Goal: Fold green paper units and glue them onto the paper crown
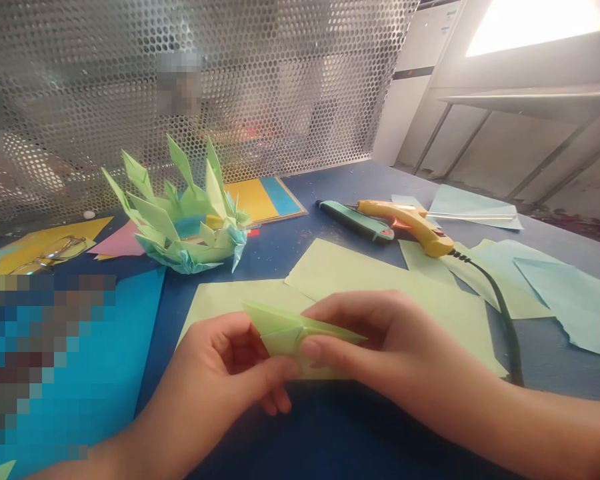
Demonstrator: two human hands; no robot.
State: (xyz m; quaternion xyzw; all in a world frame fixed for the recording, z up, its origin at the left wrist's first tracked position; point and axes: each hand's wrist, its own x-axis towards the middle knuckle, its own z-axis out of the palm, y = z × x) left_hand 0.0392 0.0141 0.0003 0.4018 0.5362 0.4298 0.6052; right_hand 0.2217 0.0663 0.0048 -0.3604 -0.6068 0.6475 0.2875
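Green folded paper piece [285,331] sits pinched between our left hand [225,367] and right hand [380,340] fingers; squeezing unevenly could skew its creases.

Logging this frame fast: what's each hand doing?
Left hand: closed, pinching the folded green paper piece.
Right hand: closed on the same piece.

A pale green folded paper piece [293,331] is seen against a dark blue surface [330,433], where light green paper sheets [360,277] and pale blue paper sheets [575,300] are spread. A yellow glue gun [413,223] with a black cord [503,313], a teal-handled tool [357,221] and a green-and-blue spiky paper model [180,223] are shown before a silver perforated metal screen [280,80].
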